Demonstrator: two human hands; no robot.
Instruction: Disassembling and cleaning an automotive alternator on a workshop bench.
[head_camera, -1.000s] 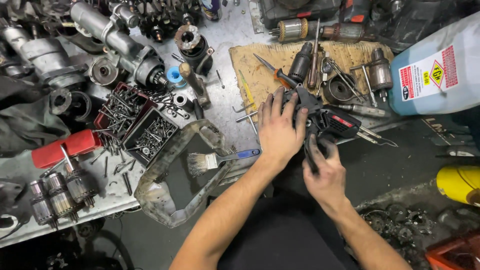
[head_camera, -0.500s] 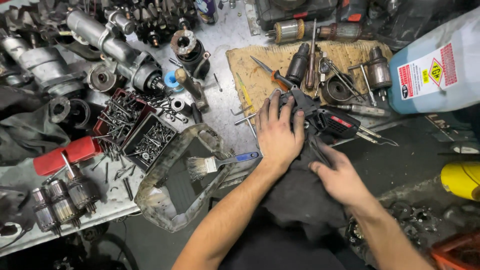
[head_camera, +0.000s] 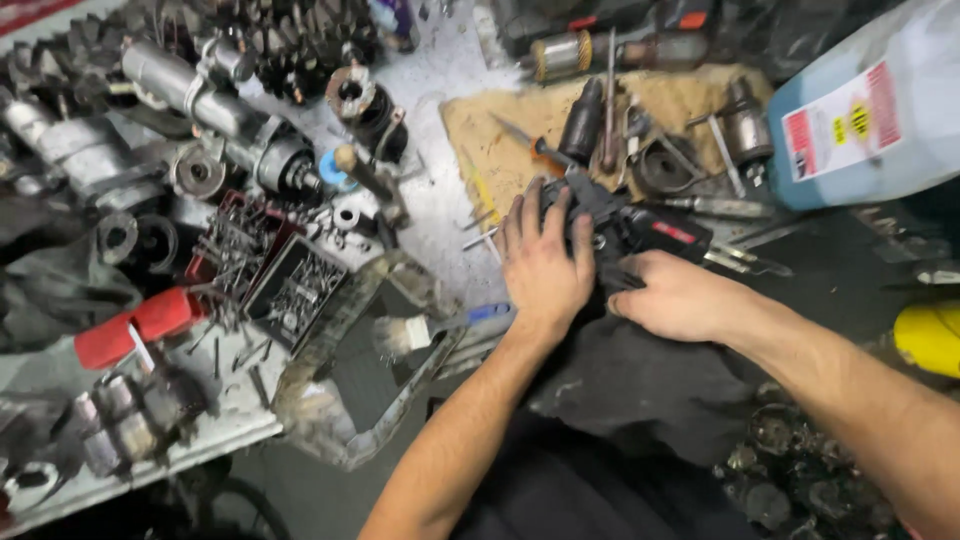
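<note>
Now, work in hand: both hands are pressing on a black power tool body (head_camera: 640, 232) with a red label, lying at the bench's front edge, partly on a tan cardboard sheet (head_camera: 500, 140).
Left hand: left hand (head_camera: 545, 262) is lying flat with fingers spread over the tool's left end, holding it down.
Right hand: right hand (head_camera: 680, 295) is closing around the tool's near side from the right; what its fingertips are pinching I cannot tell.
Progress: housing is looking partly open, with loose parts lying around it, so the work is seeming midway rather than finished.
Nearby tools: orange-handled screwdriver (head_camera: 535, 148) and a black motor part (head_camera: 582, 122) are lying just beyond the tool.
Left side: paintbrush (head_camera: 440, 328) is resting in a grimy tray (head_camera: 330, 440); a compartment box of screws (head_camera: 270, 270) is sitting further left.
Right side: large blue canister (head_camera: 860, 110) is crowding the far right.
Open room: dark cloth (head_camera: 640, 385) toward the body is giving the only free space.
</note>
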